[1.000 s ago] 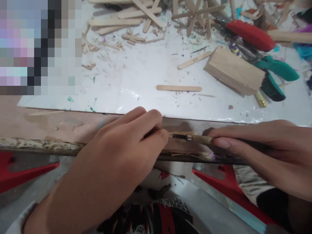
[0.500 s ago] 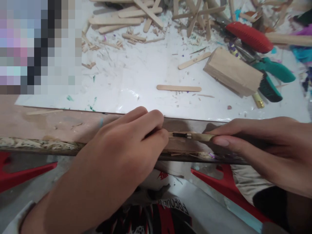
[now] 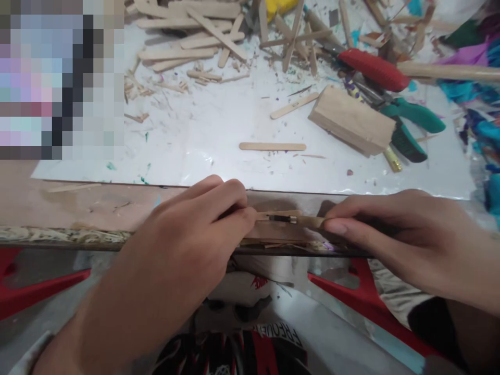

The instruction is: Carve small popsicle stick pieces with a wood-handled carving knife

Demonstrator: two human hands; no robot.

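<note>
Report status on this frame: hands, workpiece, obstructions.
Left hand pinching a craft stick flat at the table edge. Right hand gripping a knife, blade on the stick. Loose stick and wood block lie beyond, apart.

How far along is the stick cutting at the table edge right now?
Done: shavings and cut pieces litter the white sheet. In hand: the left hand pins a craft stick at the table edge, and the right hand holds a small knife on it. Left: uncut sticks, and one stick alone.

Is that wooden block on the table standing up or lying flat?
Lying flat. The wooden block rests on a broad face on the white sheet, beside the green-handled pliers.
</note>
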